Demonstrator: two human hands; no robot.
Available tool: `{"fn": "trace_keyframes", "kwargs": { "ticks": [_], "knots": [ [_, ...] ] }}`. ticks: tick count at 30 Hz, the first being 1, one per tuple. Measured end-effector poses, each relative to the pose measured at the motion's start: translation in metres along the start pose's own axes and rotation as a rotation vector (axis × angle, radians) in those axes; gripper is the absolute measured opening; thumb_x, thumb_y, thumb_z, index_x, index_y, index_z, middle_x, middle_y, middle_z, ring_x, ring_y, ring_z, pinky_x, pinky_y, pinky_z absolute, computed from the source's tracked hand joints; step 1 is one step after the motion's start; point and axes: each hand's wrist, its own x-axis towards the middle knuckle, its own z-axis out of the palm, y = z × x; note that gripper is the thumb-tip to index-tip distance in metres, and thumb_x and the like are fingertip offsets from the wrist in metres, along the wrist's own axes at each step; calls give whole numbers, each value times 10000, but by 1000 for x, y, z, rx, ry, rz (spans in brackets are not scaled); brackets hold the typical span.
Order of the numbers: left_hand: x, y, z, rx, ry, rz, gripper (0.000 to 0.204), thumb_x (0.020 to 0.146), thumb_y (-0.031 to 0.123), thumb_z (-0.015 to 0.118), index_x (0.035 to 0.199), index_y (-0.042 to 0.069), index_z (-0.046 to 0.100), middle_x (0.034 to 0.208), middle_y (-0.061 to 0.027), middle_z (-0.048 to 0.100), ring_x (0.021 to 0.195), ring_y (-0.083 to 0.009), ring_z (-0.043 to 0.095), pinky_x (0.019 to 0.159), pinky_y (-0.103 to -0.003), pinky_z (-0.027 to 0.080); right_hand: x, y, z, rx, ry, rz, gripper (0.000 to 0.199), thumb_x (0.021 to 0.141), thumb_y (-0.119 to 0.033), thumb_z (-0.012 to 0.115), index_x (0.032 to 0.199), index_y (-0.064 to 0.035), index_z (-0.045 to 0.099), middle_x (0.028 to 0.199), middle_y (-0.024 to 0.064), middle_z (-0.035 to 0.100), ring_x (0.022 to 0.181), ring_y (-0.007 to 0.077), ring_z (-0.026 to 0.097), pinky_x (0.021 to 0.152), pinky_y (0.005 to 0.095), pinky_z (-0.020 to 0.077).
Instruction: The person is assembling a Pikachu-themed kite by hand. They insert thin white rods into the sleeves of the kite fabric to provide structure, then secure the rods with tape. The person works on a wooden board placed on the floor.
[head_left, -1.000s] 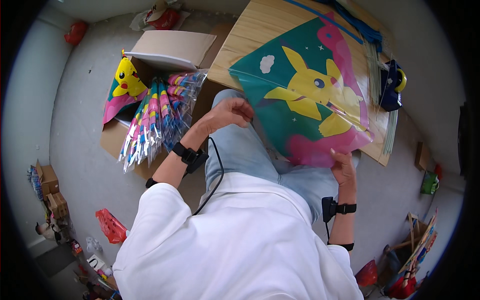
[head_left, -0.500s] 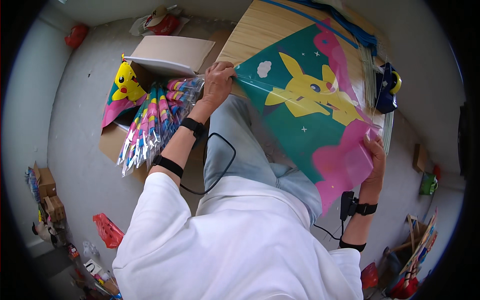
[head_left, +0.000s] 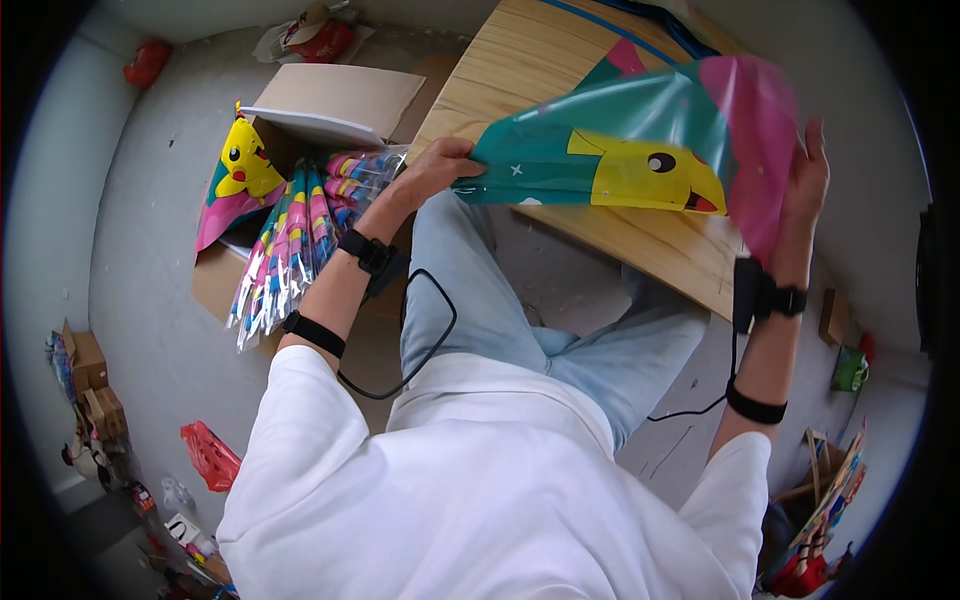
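Note:
A glossy plastic sheet [head_left: 545,155], green and pink with a yellow cartoon figure, is bent over above the wooden table [head_left: 630,245]. Its left end is pinched in my left hand [head_left: 432,172], thumb and fingers closed. At the sheet's raised pink end is my right hand [head_left: 803,185], fingers pointing up along the edge and thumb hidden behind the plastic; it appears to grip that edge. Left of my left hand, several slim bagged bundles [head_left: 290,240] in pink, blue and yellow lie in an open cardboard box [head_left: 345,90].
Another printed piece with a yellow figure [head_left: 242,165] hangs at the box's left side. Blue strips [head_left: 610,25] lie along the table's far edge. A red plastic bag [head_left: 210,455] is on the floor at left, and small cartons [head_left: 95,385] stand by the wall.
My right hand has moved up and outward, lifting the pink end. The sheet, spread flat before, is now bent over itself. My left hand keeps its hold, slightly lower.

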Motion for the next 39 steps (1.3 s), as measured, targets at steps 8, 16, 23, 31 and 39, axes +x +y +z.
{"fn": "trace_keyframes", "kwargs": {
  "ticks": [8,16,23,31,39],
  "knots": [
    [6,-11,8,96,115,-126,190,836,156,708,891,-25,690,732,-40,588,720,-139,554,676,-310,439,102,61,-19,-141,458,-112,455,980,-398,615,1179,11,606,1005,132,699,934,268,681,837,349,527],
    [13,1,9,207,243,-141,211,812,170,727,863,-32,697,752,-107,665,734,-168,634,674,-335,480,0,241,47,-1105,-67,-463,142,794,-113,768,885,-26,703,860,122,674,760,252,650,694,353,518],
    [15,7,2,341,259,0,207,746,68,788,896,-31,685,711,-55,641,661,-112,592,609,-303,479,6,292,63,-1448,-129,-462,207,758,-176,769,881,-54,657,914,131,612,898,338,607,776,446,474],
    [39,5,2,736,556,262,241,736,68,785,947,22,679,842,-107,681,772,-278,657,723,-378,515,31,307,62,-1479,-13,-518,208,758,-201,772,869,-78,647,935,121,601,936,331,589,796,460,431],
    [-7,-6,36,991,475,616,344,763,194,780,1070,71,685,1084,-72,639,1056,-281,603,941,-420,438,37,317,56,-1512,23,-576,227,737,-211,789,878,-134,629,922,73,586,915,296,587,762,443,417]
  ]
}}
